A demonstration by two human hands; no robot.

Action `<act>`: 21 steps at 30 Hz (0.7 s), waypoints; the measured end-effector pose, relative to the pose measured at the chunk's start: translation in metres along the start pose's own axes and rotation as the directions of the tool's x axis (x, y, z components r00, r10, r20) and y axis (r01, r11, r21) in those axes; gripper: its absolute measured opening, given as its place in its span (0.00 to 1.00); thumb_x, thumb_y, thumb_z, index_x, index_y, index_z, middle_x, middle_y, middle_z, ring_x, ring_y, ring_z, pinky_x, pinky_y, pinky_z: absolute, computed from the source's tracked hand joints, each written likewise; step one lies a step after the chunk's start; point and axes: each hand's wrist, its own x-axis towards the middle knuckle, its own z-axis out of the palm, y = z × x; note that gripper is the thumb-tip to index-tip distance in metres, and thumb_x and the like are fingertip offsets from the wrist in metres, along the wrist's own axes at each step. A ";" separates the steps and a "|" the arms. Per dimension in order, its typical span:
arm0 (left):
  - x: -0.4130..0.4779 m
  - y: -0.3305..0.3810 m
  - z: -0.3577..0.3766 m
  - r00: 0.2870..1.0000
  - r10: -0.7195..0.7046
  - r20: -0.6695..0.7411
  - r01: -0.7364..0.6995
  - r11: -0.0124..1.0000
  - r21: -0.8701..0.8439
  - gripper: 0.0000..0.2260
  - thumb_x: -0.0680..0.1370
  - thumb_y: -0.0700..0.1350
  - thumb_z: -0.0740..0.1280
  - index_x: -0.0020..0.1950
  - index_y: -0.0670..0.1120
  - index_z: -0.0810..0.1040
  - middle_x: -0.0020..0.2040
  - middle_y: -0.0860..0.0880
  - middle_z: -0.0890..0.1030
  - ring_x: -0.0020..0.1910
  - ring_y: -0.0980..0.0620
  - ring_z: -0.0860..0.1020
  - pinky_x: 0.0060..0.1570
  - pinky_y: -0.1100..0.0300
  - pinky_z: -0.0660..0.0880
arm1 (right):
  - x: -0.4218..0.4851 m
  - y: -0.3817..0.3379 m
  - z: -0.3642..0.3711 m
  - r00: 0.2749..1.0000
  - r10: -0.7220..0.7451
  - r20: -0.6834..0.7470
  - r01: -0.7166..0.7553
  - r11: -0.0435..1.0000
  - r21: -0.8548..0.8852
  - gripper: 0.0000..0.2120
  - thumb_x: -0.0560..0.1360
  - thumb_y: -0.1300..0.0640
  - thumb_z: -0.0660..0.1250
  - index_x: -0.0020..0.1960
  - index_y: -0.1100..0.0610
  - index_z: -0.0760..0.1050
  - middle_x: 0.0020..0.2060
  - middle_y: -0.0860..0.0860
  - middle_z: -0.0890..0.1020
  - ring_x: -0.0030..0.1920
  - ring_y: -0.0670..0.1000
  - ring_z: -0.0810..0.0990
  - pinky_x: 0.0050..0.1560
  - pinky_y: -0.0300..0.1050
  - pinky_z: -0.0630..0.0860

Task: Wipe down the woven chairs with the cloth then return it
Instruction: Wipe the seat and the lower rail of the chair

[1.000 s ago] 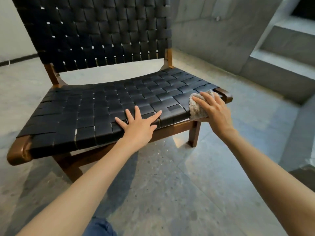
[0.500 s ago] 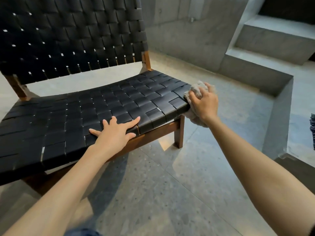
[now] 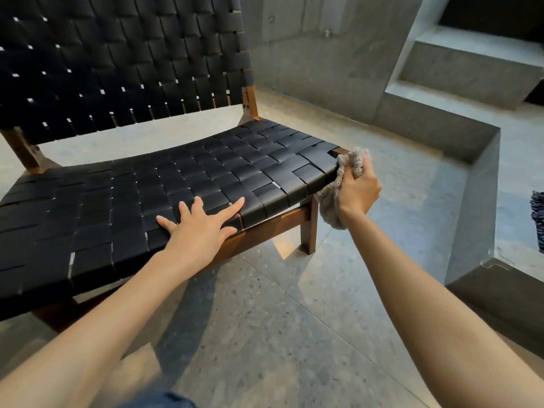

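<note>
Two hands busy: right hand [image 3: 357, 191] bunches soft, limp cloth [image 3: 331, 201] at woven chair [image 3: 206, 172] corner, left hand [image 3: 200, 228] spread flat on seat.

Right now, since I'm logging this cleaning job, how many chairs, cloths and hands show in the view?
woven chair: 1
cloth: 1
hands: 2, the left hand flat on the seat and the right hand gripping the cloth
total: 4
A dark item at the right edge is cut off and not counted.
</note>
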 end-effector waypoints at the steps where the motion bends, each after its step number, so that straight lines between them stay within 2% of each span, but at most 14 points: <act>1: -0.001 -0.002 0.002 1.000 0.017 -0.024 -0.017 1.000 0.003 0.25 0.80 0.58 0.51 0.73 0.69 0.43 0.77 0.37 0.50 0.75 0.34 0.45 0.66 0.28 0.46 | -0.005 0.001 -0.003 1.000 0.012 0.014 -0.012 1.000 0.017 0.19 0.79 0.52 0.64 0.70 0.50 0.71 0.65 0.49 0.77 0.63 0.51 0.76 0.64 0.36 0.65; 3: -0.002 -0.005 0.007 0.993 0.070 -0.093 -0.065 0.996 0.056 0.25 0.81 0.58 0.49 0.74 0.66 0.41 0.77 0.37 0.50 0.76 0.36 0.46 0.68 0.32 0.48 | -0.017 0.003 -0.012 0.997 0.037 0.062 -0.040 0.998 0.057 0.21 0.79 0.55 0.64 0.72 0.48 0.69 0.65 0.47 0.76 0.61 0.48 0.76 0.62 0.33 0.66; 5: -0.004 -0.008 0.013 0.973 0.152 -0.175 -0.137 0.986 0.097 0.25 0.81 0.56 0.50 0.76 0.63 0.41 0.77 0.39 0.51 0.76 0.38 0.48 0.71 0.36 0.49 | -0.038 0.006 -0.020 0.993 0.033 0.110 -0.044 0.994 0.095 0.21 0.78 0.53 0.64 0.71 0.44 0.69 0.62 0.45 0.78 0.56 0.44 0.76 0.55 0.29 0.67; 8: -0.011 -0.013 0.021 0.900 0.286 -0.329 -0.291 0.956 0.033 0.26 0.82 0.46 0.58 0.77 0.55 0.51 0.77 0.43 0.55 0.76 0.42 0.52 0.73 0.47 0.52 | -0.082 0.012 -0.024 0.971 0.002 0.239 -0.035 0.991 0.133 0.15 0.78 0.47 0.64 0.63 0.44 0.65 0.56 0.48 0.76 0.53 0.49 0.76 0.52 0.40 0.72; 10: -0.018 -0.015 0.027 0.824 0.379 -0.422 -0.415 0.910 0.006 0.27 0.80 0.40 0.63 0.77 0.51 0.57 0.77 0.47 0.59 0.76 0.46 0.57 0.71 0.55 0.56 | -0.110 0.014 -0.023 0.931 0.025 0.365 -0.088 0.984 0.156 0.17 0.78 0.45 0.63 0.60 0.46 0.59 0.56 0.53 0.73 0.54 0.52 0.76 0.53 0.45 0.75; 12: -0.026 -0.016 0.036 0.731 0.476 -0.490 -0.551 0.834 -0.012 0.25 0.79 0.38 0.65 0.75 0.47 0.63 0.73 0.48 0.67 0.72 0.50 0.65 0.70 0.58 0.60 | -0.134 0.015 -0.019 0.855 0.054 0.516 -0.171 0.968 0.183 0.17 0.79 0.45 0.61 0.60 0.47 0.55 0.57 0.55 0.70 0.55 0.53 0.76 0.50 0.42 0.75; 13: -0.031 -0.016 0.041 0.716 0.487 -0.501 -0.598 0.797 -0.081 0.23 0.79 0.39 0.65 0.73 0.46 0.65 0.71 0.48 0.70 0.70 0.51 0.68 0.70 0.57 0.64 | -0.146 0.015 -0.017 0.814 0.063 0.577 -0.205 0.961 0.184 0.15 0.80 0.46 0.59 0.60 0.47 0.54 0.58 0.56 0.69 0.56 0.53 0.75 0.48 0.40 0.75; 15: -0.040 -0.017 0.056 0.751 0.463 -0.471 -0.609 0.762 -0.222 0.23 0.79 0.45 0.64 0.74 0.47 0.65 0.69 0.50 0.71 0.68 0.54 0.68 0.69 0.58 0.66 | -0.166 0.015 -0.014 0.763 0.089 0.640 -0.258 0.950 0.175 0.12 0.81 0.47 0.57 0.58 0.48 0.55 0.59 0.58 0.68 0.58 0.55 0.74 0.51 0.45 0.77; 17: -0.048 -0.019 0.078 0.838 0.394 -0.377 -0.523 0.778 -0.349 0.28 0.78 0.52 0.65 0.76 0.49 0.60 0.71 0.52 0.69 0.69 0.55 0.66 0.68 0.61 0.63 | -0.182 0.014 -0.014 0.717 0.110 0.688 -0.306 0.937 0.169 0.10 0.81 0.48 0.55 0.57 0.48 0.55 0.60 0.59 0.67 0.60 0.57 0.73 0.59 0.54 0.76; 18: -0.052 -0.022 0.089 0.892 0.349 -0.289 -0.448 0.773 -0.449 0.31 0.77 0.54 0.66 0.76 0.51 0.58 0.70 0.52 0.69 0.68 0.55 0.67 0.66 0.62 0.64 | -0.189 0.014 -0.014 0.682 0.118 0.722 -0.333 0.929 0.163 0.09 0.82 0.48 0.54 0.57 0.48 0.54 0.60 0.58 0.67 0.60 0.56 0.73 0.61 0.56 0.76; 19: -0.055 -0.024 0.097 0.932 0.305 -0.195 -0.360 0.735 -0.574 0.31 0.76 0.53 0.67 0.76 0.52 0.58 0.68 0.52 0.71 0.65 0.55 0.71 0.63 0.62 0.67 | -0.194 0.014 -0.015 0.641 0.123 0.758 -0.359 0.920 0.154 0.09 0.82 0.48 0.53 0.57 0.48 0.54 0.59 0.57 0.67 0.60 0.56 0.74 0.61 0.56 0.76; 21: -0.058 -0.031 0.110 0.966 0.249 -0.074 -0.214 0.602 -0.770 0.26 0.77 0.50 0.68 0.73 0.53 0.64 0.61 0.51 0.77 0.57 0.55 0.77 0.54 0.64 0.74 | -0.204 0.013 -0.013 0.561 0.133 0.817 -0.373 0.922 0.106 0.08 0.82 0.46 0.53 0.55 0.46 0.55 0.57 0.55 0.67 0.59 0.53 0.74 0.61 0.54 0.76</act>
